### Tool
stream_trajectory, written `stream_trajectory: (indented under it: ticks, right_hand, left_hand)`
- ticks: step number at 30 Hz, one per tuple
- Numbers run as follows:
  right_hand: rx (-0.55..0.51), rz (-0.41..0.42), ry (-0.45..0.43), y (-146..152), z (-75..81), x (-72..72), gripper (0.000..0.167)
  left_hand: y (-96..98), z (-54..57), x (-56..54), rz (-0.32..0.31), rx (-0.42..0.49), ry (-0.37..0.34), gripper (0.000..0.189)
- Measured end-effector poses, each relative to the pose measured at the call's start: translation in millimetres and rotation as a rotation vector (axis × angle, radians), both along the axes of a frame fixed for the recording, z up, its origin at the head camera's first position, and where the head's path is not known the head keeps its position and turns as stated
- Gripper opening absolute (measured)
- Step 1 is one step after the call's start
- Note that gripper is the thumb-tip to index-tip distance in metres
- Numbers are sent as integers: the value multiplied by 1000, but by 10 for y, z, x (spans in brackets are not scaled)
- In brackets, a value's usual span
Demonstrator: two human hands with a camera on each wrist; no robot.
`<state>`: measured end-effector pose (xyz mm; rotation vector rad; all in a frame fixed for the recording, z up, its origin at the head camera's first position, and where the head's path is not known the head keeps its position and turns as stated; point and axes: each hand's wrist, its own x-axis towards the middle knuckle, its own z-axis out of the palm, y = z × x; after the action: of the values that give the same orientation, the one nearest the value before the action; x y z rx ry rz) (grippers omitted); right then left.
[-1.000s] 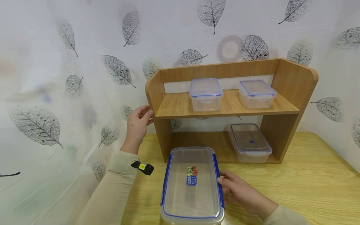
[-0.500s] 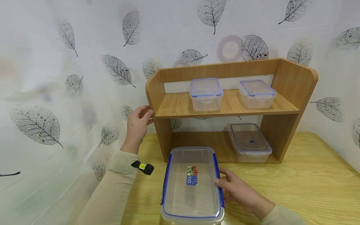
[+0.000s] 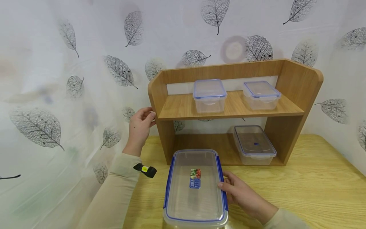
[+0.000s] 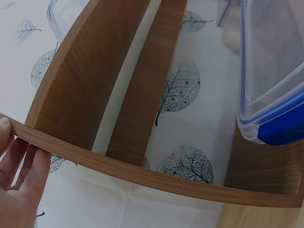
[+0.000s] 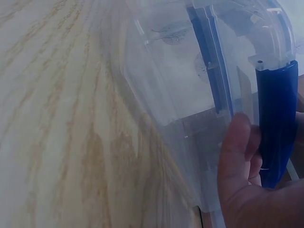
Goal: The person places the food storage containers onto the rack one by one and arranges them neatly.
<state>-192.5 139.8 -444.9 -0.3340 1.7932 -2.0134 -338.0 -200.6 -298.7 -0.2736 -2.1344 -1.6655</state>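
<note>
A large clear food container [image 3: 197, 203] with a blue-rimmed lid, blue side latches and a printed label lies in front of the wooden shelf [image 3: 228, 116]. Its far end overlaps the lower opening in the head view. My right hand [image 3: 247, 197] holds the container's right side, thumb on the lid's edge. In the right wrist view, fingers curl at the blue latch [image 5: 278, 114]. My left hand [image 3: 140, 125] grips the shelf's left side panel [image 3: 163, 127]. The left wrist view shows the thumb on one side of that panel's edge and the fingers on the other.
Two smaller clear containers, one left [image 3: 210, 103] and one right [image 3: 260, 102], sit on the upper board. A flat lidded container [image 3: 254, 146] stands at the lower level's right. The wooden table [image 3: 320, 178] extends right; a leaf-patterned curtain [image 3: 85, 38] hangs behind and left.
My right thumb has shifted slightly left onto the lid's edge, and the right wrist has moved a little left. The container, shelf and left hand look still.
</note>
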Motion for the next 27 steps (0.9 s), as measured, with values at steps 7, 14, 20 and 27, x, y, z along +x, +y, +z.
stream_trajectory:
  ticks: [7, 14, 20, 27]
  right_hand:
    - [14, -9, 17, -15, 4, 6, 75]
    - [-28, 11, 40, -10, -18, 9, 74]
    - [-51, 21, 73, -11, -34, 20, 73]
    - [-25, -11, 127, -3, -26, -1, 68]
  left_hand:
    - [0, 0, 2, 4, -3, -6, 35]
    - [0, 3, -4, 13, -11, -17, 36]
    - [-3, 4, -12, 18, -13, -18, 35]
    - [-2, 4, -14, 18, -10, -18, 35]
